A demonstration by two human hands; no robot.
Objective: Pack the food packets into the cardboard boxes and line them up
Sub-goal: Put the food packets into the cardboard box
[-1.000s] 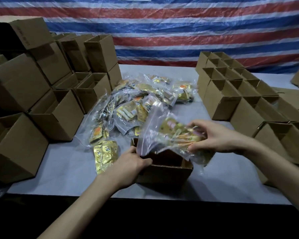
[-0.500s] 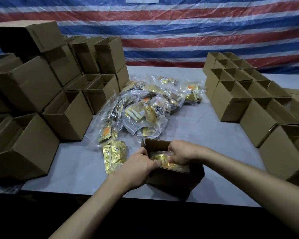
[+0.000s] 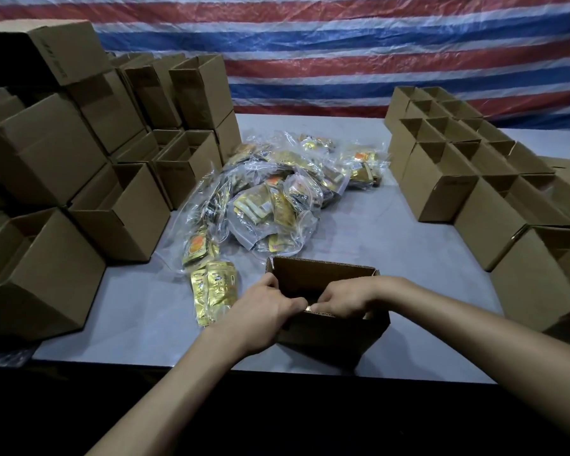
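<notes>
The packet bag, held above the box a second ago, is now down inside it; only a gold sliver (image 3: 309, 308) shows. The open brown box (image 3: 326, 334) stands at the table's (image 3: 392, 232) near edge, before the loose pile (image 3: 277, 199). The left hand (image 3: 264, 311) curls over the box's near-left rim. The right hand (image 3: 346, 299) reaches inside with its fingers bent down; whether it grips the bag cannot be told.

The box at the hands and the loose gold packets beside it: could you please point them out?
box (image 3: 323, 278): head view, far inner wall.
loose gold packets (image 3: 222, 287): head view, middle of right packet.
</notes>
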